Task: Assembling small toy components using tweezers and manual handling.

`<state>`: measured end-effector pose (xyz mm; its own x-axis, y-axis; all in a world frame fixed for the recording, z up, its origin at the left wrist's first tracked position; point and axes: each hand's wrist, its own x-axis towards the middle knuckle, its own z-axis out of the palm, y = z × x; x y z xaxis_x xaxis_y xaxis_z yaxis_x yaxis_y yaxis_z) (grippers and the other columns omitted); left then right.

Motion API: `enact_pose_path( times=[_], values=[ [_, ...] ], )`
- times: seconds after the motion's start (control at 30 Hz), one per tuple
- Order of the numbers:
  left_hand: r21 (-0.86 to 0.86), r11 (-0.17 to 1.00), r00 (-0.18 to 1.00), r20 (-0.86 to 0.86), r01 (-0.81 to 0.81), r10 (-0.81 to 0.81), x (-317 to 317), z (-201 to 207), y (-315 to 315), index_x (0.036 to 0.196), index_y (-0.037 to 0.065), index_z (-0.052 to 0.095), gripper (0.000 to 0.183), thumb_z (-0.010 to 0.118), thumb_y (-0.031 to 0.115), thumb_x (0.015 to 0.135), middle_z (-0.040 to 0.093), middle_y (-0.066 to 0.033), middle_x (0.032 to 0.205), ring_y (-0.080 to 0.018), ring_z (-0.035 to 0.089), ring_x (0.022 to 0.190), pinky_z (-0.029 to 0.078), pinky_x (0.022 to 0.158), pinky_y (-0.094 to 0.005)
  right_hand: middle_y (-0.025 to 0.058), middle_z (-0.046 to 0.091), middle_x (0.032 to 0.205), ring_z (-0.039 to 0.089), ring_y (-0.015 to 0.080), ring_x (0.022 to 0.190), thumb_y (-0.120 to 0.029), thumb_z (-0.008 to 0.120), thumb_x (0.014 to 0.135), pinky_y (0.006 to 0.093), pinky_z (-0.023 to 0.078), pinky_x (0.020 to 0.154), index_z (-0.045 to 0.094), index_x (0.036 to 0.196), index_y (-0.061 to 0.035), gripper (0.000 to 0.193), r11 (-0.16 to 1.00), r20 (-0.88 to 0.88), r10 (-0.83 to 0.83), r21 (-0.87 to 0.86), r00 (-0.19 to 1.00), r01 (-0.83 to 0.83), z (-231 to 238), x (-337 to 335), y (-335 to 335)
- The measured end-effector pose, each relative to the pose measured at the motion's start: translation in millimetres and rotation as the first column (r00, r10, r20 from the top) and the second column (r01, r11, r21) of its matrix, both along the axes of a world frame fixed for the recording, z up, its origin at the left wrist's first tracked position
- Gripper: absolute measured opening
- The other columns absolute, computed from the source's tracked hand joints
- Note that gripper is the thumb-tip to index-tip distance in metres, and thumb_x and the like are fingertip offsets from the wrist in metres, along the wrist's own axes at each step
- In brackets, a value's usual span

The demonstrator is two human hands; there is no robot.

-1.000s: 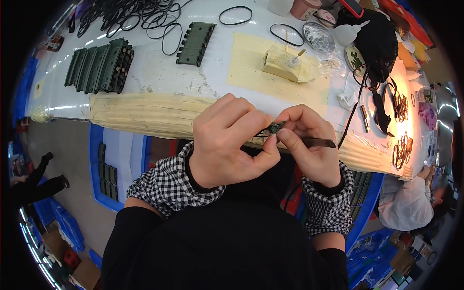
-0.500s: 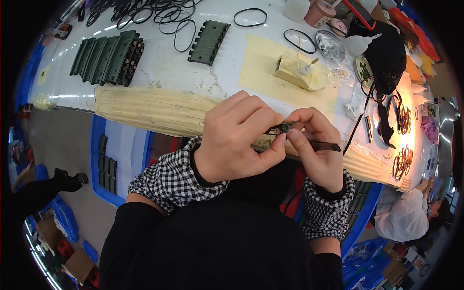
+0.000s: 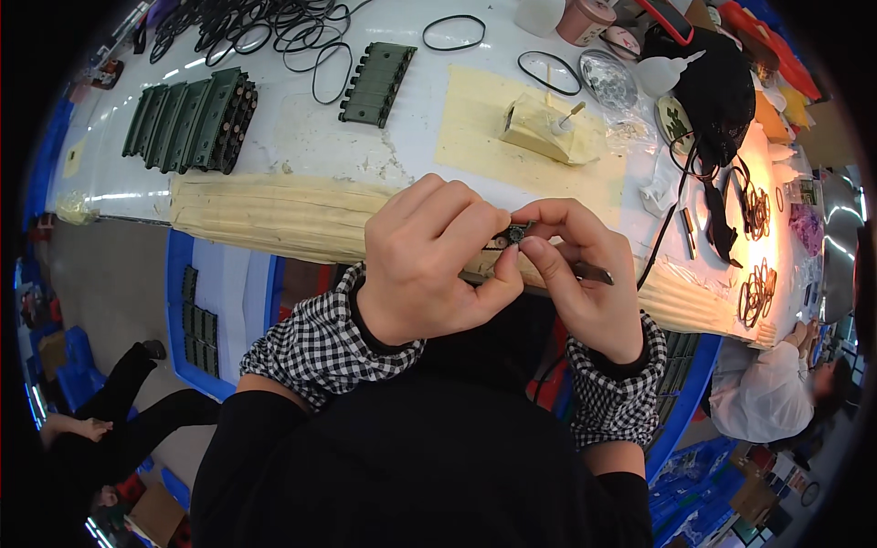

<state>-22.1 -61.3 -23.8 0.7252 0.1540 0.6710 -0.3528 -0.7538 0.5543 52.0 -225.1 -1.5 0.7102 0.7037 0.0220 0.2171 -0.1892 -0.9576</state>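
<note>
Pinching from both sides, the two bare hands meet over a small, dark-green part with round fittings on its face [image 3: 516,234], and that's the whole contest: one little piece, caught between two sets of fingertips! It sits just beyond the front edge of the body, held up near the cream, padded border of the white table [image 3: 265,215]. Look at the lie of it: what shows of the long axis runs roughly left to right, tipped a touch upward at the right-hand end, though fingers hide most of its length.

On one flank, the left hand [image 3: 429,265], index finger and thumb closed about the left end, knuckles high. On the other, the right hand [image 3: 589,274], finger above and thumb below, gripping the right end; neither hand is nearer, both are touching. And there's more in that right hand: a thin, dark, flat-ended strip [image 3: 594,273] pokes out rightward beneath the fingers, perhaps a tool, its other end out of sight.

The relation that counts, I'd judge, is end against end: left fingertips facing right fingertips along that short axis, the round fitting exposed in the narrow gap between the thumbs.
</note>
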Motion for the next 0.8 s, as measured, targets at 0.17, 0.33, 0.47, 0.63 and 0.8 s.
enact_pose_path(
  times=[0.17,0.33,0.47,0.63,0.8],
  values=[
    [-0.033,0.999,1.000,0.000,0.014,-0.014,0.3,-0.7,0.3,0.078,0.005,0.060,0.021,0.071,0.010,0.061,0.055,-0.0063,0.072,-0.0256,0.053,0.061,0.045,0.054,-0.0346,0.0044,0.066,0.076,0.054,0.0042,0.052,-0.004,0.062,0.090,0.0202,0.038,0.047,0.062,0.105,0.0005,0.016,0.999,0.008,-0.013,-0.032,1.000,0.013,1.7,-0.2,-0.4],
    [-0.020,0.997,0.997,-0.016,-0.080,0.080,1.3,-1.2,1.8,0.081,0.004,0.061,0.020,0.071,0.009,0.065,0.056,-0.0073,0.073,-0.0266,0.054,0.064,0.045,0.057,-0.0347,0.0077,0.067,0.080,0.056,0.0064,0.059,-0.012,0.059,0.095,0.0219,0.041,0.052,0.062,0.111,-0.0003,0.020,0.982,0.113,-0.176,0.094,0.978,0.165,7.9,-3.3,-2.8],
    [-0.250,0.963,0.995,-0.048,-0.099,0.090,-2.1,4.1,-0.6,0.085,0.004,0.061,0.018,0.072,0.005,0.071,0.059,-0.0093,0.077,-0.0272,0.055,0.068,0.045,0.062,-0.0329,0.0090,0.067,0.086,0.049,0.0062,0.056,-0.012,0.060,0.094,0.0220,0.039,0.051,0.062,0.117,-0.0022,0.025,0.972,0.350,-0.233,0.088,0.907,0.216,9.3,-7.7,-2.6],
    [-0.966,0.196,0.875,0.055,0.168,-0.480,-11.3,21.6,-6.1,0.114,0.001,0.051,0.021,0.058,0.009,0.096,0.063,-0.0051,0.106,-0.0067,0.058,0.095,0.048,0.083,-0.0229,0.0047,0.065,0.087,0.040,0.0045,0.050,-0.005,0.068,0.086,0.0206,0.035,0.048,0.062,0.123,-0.0058,0.038,0.964,0.332,-0.265,0.103,0.905,0.245,10.2,-15.7,15.3],
    [-0.982,-0.184,0.838,0.070,-0.037,-0.542,-9.6,17.2,-14.7,0.115,0.003,0.048,0.018,0.053,0.008,0.098,0.057,-0.0058,0.112,-0.0090,0.057,0.101,0.047,0.087,-0.0234,0.0010,0.063,0.079,0.036,0.0036,0.048,-0.004,0.071,0.083,0.0203,0.032,0.046,0.065,0.119,-0.0064,0.037,0.973,0.132,-0.230,0.039,0.964,0.226,7.6,-5.9,13.3]
  ],
)
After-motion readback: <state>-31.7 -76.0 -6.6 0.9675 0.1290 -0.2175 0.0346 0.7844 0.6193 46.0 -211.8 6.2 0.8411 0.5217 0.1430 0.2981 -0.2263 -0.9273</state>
